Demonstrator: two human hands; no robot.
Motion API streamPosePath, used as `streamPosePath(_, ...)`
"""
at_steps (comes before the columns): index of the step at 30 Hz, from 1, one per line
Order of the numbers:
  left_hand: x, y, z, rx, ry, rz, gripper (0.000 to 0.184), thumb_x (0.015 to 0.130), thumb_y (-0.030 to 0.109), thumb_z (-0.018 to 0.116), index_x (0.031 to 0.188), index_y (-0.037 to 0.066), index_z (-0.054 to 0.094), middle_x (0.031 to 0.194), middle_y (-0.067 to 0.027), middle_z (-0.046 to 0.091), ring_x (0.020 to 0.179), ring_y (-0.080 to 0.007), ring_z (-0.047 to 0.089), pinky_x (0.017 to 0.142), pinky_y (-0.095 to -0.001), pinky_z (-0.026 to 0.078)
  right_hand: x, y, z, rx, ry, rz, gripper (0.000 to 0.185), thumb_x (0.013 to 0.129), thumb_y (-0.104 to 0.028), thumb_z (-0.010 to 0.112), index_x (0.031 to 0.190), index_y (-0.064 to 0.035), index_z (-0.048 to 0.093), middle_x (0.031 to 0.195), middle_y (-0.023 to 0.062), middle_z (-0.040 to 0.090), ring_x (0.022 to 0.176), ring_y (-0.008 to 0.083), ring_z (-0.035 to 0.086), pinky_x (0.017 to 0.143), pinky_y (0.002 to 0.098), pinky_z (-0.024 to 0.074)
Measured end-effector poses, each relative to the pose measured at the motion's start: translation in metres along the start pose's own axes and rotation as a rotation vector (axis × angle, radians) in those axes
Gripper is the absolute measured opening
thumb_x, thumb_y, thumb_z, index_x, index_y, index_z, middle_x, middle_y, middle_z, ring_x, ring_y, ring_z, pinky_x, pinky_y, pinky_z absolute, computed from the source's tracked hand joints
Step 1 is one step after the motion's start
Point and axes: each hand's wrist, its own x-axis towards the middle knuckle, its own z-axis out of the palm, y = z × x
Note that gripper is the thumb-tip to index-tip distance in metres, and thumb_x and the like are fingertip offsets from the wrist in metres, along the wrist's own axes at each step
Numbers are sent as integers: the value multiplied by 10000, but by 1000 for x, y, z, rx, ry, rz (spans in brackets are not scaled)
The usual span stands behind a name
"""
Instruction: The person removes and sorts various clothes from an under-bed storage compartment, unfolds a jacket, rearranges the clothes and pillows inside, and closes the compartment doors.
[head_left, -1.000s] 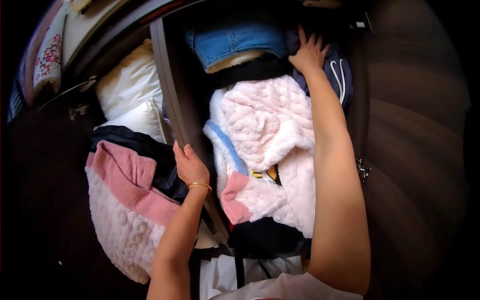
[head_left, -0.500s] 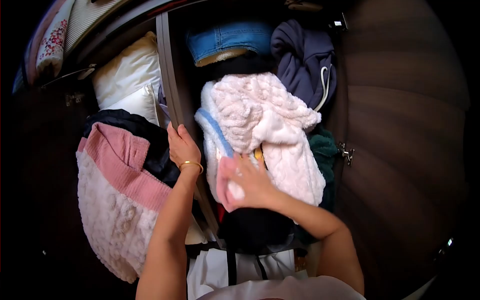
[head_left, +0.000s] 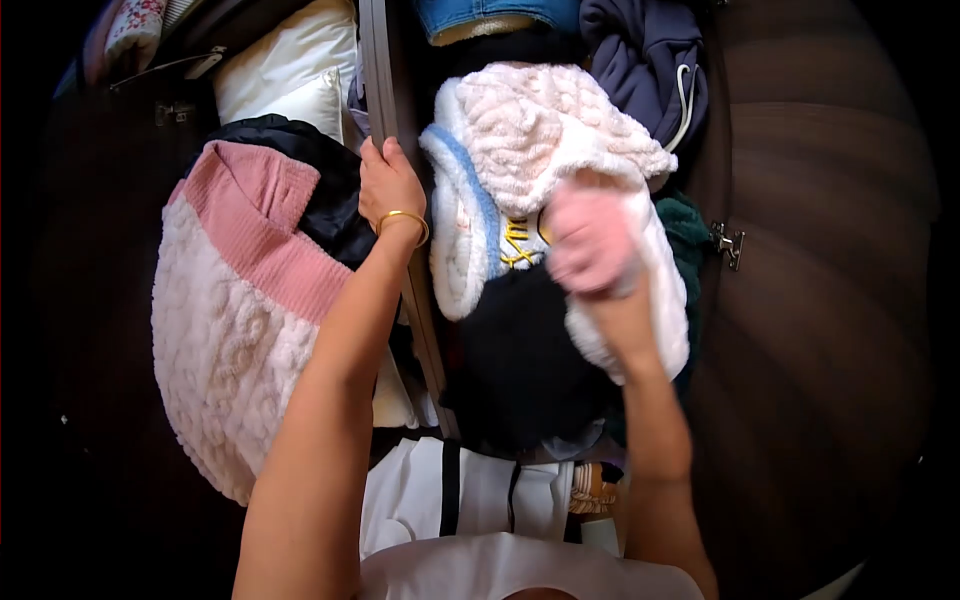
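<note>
My left hand (head_left: 391, 190), with a gold bangle at the wrist, is closed against the edge of the dark wooden divider (head_left: 384, 75). Blurred by motion, my right hand (head_left: 622, 300) grips a pink piece of cloth (head_left: 590, 240), which looks like the cuff of the pale pink fluffy garment (head_left: 540, 130); its fingers are partly hidden. Beneath lies a white fluffy cloth with a blue band (head_left: 465, 170) and yellow lettering. Black cloth (head_left: 530, 360) lies just below. Left of the divider hangs a white fluffy garment (head_left: 230, 320) with a pink ribbed band.
Folded blue denim (head_left: 500, 10) and a dark grey-purple hoodie (head_left: 640, 60) with a white cord lie farther back. White pillows (head_left: 290, 80) fill the left compartment. A dark wooden door (head_left: 810, 250) with a metal hinge (head_left: 728, 243) stands at the right. White cloth with black straps (head_left: 410, 500) is nearest me.
My right hand has swung right and up with the pink cloth, uncovering yellow lettering and more black cloth. The view has shifted; my left hand stays on the divider.
</note>
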Motion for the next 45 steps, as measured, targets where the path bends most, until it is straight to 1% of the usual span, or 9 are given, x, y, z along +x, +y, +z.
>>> streamPosePath(5,-1,-2,0,-7,-1,15,413,957,422,348,1182,101,479,1030,-159,620,896,-391,598,737,-488,456,56,-139,-13,-41,405,-686,376,792,-131,720,1134,-64,579,1083,65,608,980,173,593,882,318,460)
streamPosePath(9,-1,0,-2,-13,-14,-7,426,954,430,353,1189,98,484,1044,-171,616,917,-392,595,752,-483,460,141,-154,-7,-251,240,-881,669,791,-219,695,1366,-145,361,1357,135,404,1186,312,449,1000,396,372)
streamPosePath(13,2,-5,3,-20,-8,-8,439,955,423,354,1219,95,479,1067,-169,614,911,-397,598,759,-487,465,182,-90,3,-1135,689,-1036,557,750,-166,675,1258,-68,470,1242,195,495,1139,374,478,945,446,397)
streamPosePath(18,1,-3,-2,-55,-28,-7,421,952,418,367,1212,106,477,1073,-171,609,903,-407,596,743,-504,464,45,-38,23,-960,1,-478,845,714,-375,750,1401,-88,352,1458,259,242,1343,436,239,1066,526,234)
streamPosePath(25,3,-3,3,-76,-23,-4,409,952,412,369,1213,111,462,1061,-168,608,888,-407,598,730,-511,464,-88,80,46,-1109,94,-1,1111,626,-290,816,1475,-79,132,1509,273,7,1374,482,97,1090,540,195)
streamPosePath(28,1,-5,-1,-62,-1,-1,412,951,414,371,1213,108,459,1057,-167,608,889,-403,600,732,-508,465,-76,83,17,-452,392,128,711,747,47,617,1404,-28,353,1298,215,514,1198,320,506,1012,338,375)
streamPosePath(32,2,-6,3,-57,-7,-1,416,949,420,371,1210,108,461,1059,-167,609,890,-403,601,734,-507,467,-83,-3,-12,-619,573,-187,494,774,159,476,1241,18,554,1207,123,601,1083,192,569,981,304,403)
streamPosePath(40,2,-7,-2,-80,-12,-13,441,943,429,384,1239,111,459,1090,-162,601,905,-392,608,731,-505,477,-182,-174,-62,-1304,1205,-813,785,895,-594,220,1292,31,479,1270,218,517,1145,333,519,983,418,417)
streamPosePath(45,2,-6,-3,-115,-10,-19,430,940,436,393,1240,135,459,1062,-155,602,892,-379,612,717,-503,480,-196,-289,-155,-1385,1346,-636,809,870,-648,253,1318,-2,445,1273,207,511,1135,303,534,944,385,442)
